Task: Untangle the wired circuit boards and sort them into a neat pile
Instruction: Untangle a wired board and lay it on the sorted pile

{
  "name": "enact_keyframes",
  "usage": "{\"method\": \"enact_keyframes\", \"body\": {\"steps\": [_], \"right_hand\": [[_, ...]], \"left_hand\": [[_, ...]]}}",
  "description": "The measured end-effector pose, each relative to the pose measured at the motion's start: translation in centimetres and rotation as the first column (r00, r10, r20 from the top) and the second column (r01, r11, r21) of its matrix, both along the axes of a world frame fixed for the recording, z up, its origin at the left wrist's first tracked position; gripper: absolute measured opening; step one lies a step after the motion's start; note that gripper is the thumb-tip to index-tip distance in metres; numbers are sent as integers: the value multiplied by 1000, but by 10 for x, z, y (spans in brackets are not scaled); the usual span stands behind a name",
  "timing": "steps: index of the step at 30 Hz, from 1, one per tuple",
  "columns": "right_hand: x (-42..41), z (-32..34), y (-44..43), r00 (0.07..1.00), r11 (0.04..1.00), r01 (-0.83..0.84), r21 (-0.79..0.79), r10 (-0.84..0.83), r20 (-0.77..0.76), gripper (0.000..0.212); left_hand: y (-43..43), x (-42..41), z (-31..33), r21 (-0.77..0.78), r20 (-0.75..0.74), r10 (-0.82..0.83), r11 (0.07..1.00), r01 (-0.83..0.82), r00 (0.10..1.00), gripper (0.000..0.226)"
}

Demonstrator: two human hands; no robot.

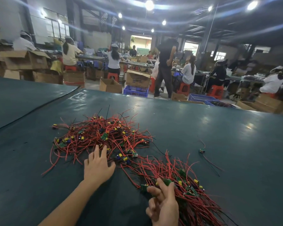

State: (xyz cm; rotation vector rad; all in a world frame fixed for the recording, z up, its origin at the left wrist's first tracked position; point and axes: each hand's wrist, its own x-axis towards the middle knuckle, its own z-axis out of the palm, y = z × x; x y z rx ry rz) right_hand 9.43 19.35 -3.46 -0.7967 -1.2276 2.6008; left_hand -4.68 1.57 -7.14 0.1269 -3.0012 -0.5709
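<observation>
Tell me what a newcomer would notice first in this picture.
The big tangled heap of red-wired circuit boards in the middle of the dark green table, with the left hand spread at its near edge. Next, at lower right, the straighter sorted bundle, wires lying mostly one way, where the right hand pinches a green board. Behind, workers sit on red stools among cardboard boxes.
</observation>
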Motion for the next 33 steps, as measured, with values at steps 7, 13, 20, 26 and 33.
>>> {"method": "enact_keyframes", "body": {"steps": [7, 13, 20, 26, 33], "right_hand": [[-2, -2, 0, 1000, 1000, 10, 11, -10, -16, 38], [-3, -5, -3, 999, 999, -35, 37, 36, -28, 39], [-2, -6, -5, 995, 989, -61, 138, 70, -64, 38], [0, -3, -10, 990, 965, -122, 230, 136, -47, 36], [5, -1, -23, 965, 883, -234, 407, 263, -17, 23]], "left_hand": [[-15, -9, -4, -65, -101, 131, 988, -138, 986, 66], [-27, 2, -9, 41, -289, 49, 998, -38, 956, 23], [-29, 29, -3, 269, -465, 83, 962, 52, 882, 9], [-18, 54, 6, 491, -602, 152, 845, 214, 784, 7], [7, 73, 16, 193, -829, -163, 815, 546, 535, 42]]}}
